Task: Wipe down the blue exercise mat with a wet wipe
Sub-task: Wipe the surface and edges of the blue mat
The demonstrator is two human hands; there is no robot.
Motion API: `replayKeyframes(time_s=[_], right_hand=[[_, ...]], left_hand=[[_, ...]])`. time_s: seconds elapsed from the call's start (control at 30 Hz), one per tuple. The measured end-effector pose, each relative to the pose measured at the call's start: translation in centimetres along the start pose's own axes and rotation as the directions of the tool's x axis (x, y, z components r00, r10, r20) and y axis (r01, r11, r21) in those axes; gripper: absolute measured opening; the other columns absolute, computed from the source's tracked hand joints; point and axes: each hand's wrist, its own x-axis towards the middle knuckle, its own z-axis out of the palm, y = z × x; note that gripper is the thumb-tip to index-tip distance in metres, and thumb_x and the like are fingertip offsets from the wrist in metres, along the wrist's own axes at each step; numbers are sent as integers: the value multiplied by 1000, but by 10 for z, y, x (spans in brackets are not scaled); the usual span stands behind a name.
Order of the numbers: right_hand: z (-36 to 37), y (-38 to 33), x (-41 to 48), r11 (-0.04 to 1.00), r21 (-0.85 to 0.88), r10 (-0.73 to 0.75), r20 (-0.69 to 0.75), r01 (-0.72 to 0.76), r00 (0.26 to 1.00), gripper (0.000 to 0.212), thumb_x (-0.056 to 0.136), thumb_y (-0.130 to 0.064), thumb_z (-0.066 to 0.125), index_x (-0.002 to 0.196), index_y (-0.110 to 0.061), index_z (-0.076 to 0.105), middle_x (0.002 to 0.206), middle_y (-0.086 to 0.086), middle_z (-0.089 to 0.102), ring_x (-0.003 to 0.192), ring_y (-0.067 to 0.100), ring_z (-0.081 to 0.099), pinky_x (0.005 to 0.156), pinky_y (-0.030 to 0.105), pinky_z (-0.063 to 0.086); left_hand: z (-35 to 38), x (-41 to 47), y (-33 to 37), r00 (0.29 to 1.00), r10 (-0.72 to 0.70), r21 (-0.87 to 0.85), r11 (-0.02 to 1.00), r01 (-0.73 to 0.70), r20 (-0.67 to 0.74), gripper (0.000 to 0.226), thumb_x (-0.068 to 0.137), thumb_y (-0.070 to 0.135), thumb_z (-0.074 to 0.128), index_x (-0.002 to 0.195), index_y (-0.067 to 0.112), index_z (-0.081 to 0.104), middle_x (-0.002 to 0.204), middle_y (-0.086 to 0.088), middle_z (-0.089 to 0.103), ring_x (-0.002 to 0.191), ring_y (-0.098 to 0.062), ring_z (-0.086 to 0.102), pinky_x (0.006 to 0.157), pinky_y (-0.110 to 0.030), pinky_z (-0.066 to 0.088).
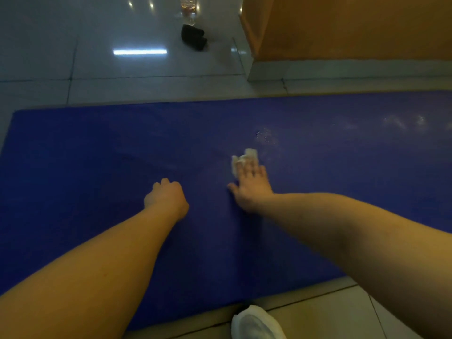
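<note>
Mat and wipe take up the middle of the view. The blue exercise mat lies flat on a pale, glossy tiled floor and runs across the whole frame, with its left short edge showing and its right end cut off by the picture's border. Most of its surface is an even, dull dark blue. To the right of centre it carries pale, shiny smears and a few bright specks, one patch just beyond the wipe and another near the right border.

The wet wipe is white and bunched into a small crumpled wad. It sits on the mat a little right of centre, under the tips of the right hand. That hand lies palm down, its fingers stretched out nearly straight and close together, pressing the wad against the mat, while the thumb splays out to the left and touches the blue surface.

The left hand rests on the mat to the left of the right hand and apart from it. Its fingers are curled tight into a fist, knuckles forward; it seems to hold nothing, though the palm side is hidden.

Beyond the mat, a dark object lies on the tiles, and an orange wooden panel stands at the upper right.
</note>
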Motion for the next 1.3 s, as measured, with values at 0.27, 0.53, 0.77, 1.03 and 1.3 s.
replayKeyframes(time_s=[0.27,0.53,0.77,1.03,1.3], right_hand=[[3,-34,-16,997,73,-6,126,-3,992,80,99,-66,26,158,-34,-18,164,8,-28,148,39,-30,119,62,-14],[37,-45,-70,862,-100,-486,109,496,867,77,103,-54,35,159,-29,-12,168,6,-19,152,27,-24,123,43,-15],[20,29,-39,983,-57,174,42,-172,984,80,97,-71,22,160,-33,-11,166,10,-22,150,43,-22,120,59,-13],[50,-52,-95,915,21,-403,101,403,910,76,101,-60,37,160,-36,-5,163,10,-31,146,38,-35,121,55,-14],[29,-5,-52,936,-193,-282,85,294,956,75,99,-67,28,159,-39,-7,167,6,-21,150,42,-24,118,64,-12]], left_hand=[[21,-16,2,1000,-27,-77,997,27,7,34,98,19,48,131,10,51,143,-8,40,123,-29,45,90,-43,52],[51,-26,3,999,-43,-129,991,40,-21,43,99,26,50,140,14,48,155,-5,31,135,-27,36,89,-42,51],[68,-30,0,999,20,-57,998,-19,28,46,98,28,51,142,15,46,166,-5,2,149,-31,12,83,-40,48],[73,-34,2,1000,22,-49,999,-21,19,64,99,35,54,154,15,29,167,-5,-7,151,-31,3,91,-43,48],[65,-31,1,997,31,-6,1000,-30,76,62,99,23,51,155,17,27,167,-4,-9,151,-32,2,85,-40,46]])
